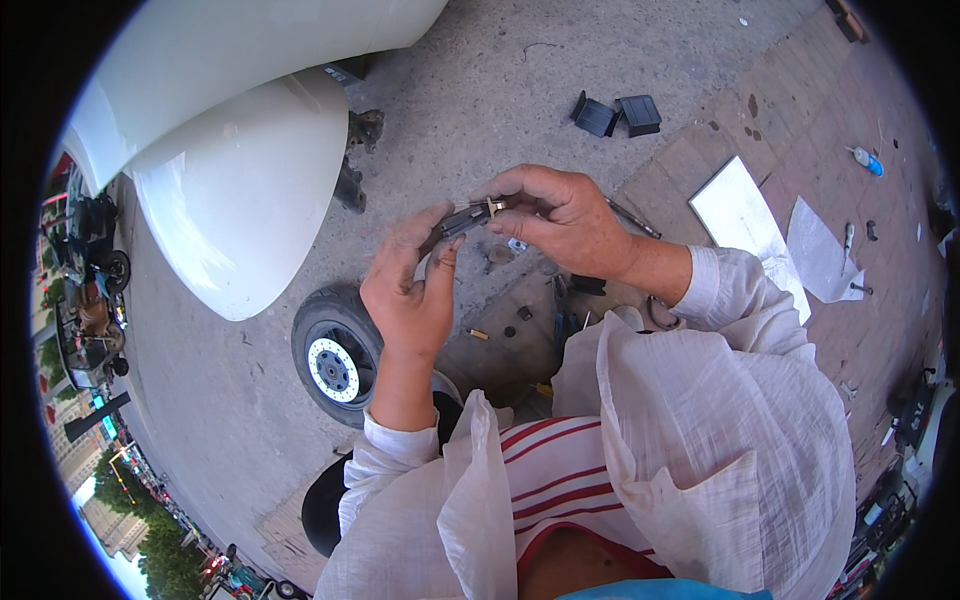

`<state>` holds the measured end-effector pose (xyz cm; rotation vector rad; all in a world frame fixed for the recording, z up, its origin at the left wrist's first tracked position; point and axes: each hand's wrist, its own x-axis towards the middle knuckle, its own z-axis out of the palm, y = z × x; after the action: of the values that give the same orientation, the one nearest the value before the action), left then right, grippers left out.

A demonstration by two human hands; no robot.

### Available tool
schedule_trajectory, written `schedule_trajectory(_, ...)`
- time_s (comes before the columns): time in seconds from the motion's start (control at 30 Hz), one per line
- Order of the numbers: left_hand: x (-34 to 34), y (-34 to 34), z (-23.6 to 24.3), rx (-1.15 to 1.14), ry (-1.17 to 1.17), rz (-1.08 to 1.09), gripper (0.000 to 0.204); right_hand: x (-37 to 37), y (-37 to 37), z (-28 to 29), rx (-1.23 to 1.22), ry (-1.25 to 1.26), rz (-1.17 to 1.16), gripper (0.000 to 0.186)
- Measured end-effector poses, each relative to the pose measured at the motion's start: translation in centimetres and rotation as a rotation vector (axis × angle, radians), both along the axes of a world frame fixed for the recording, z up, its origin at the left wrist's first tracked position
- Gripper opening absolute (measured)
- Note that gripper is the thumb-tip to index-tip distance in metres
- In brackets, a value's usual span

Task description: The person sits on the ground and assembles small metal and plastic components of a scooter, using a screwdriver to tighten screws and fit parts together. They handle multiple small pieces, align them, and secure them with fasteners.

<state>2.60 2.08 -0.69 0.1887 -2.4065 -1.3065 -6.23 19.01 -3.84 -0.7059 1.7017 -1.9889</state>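
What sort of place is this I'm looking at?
Probably an outdoor roadside repair spot: a black-tyred wheel with a silver perforated disc sits near a glossy white curved panel, and leafy green trees stand beyond.

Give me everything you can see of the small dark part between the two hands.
The small dark part is narrow and elongated, grey to black; whether metal or plastic, I cannot tell. A brass-coloured piece shows at its right end, attached or separate being unclear. It slants in the picture, right end higher, held up off the ground. The left hand grips its left end between thumb and fingers; the right hand holds the other end. Fingers hide some of it.
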Motion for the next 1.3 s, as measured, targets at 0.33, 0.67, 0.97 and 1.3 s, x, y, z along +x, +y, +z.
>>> schedule_trajectory(0.33,0.1,0.1,-0.6,0.043,-0.075,0.037,0.031,-0.1,0.3,-0.2,0.087,-0.031,0.049,0.024)
schedule_trajectory(0.67,-0.7,0.6,-2.1,1.278,-0.373,0.093,0.030,0.1,-0.4,0.3,0.290,0.027,-0.076,0.020)
schedule_trajectory(0.97,-0.8,0.4,-2.5,1.400,-0.451,0.157,0.024,0.0,-0.6,-0.5,0.331,0.063,-0.082,0.022)
schedule_trajectory(1.3,-0.7,0.7,-2.6,1.010,-0.409,0.129,0.023,-0.3,-0.6,-0.8,0.307,-0.068,-0.013,0.019)
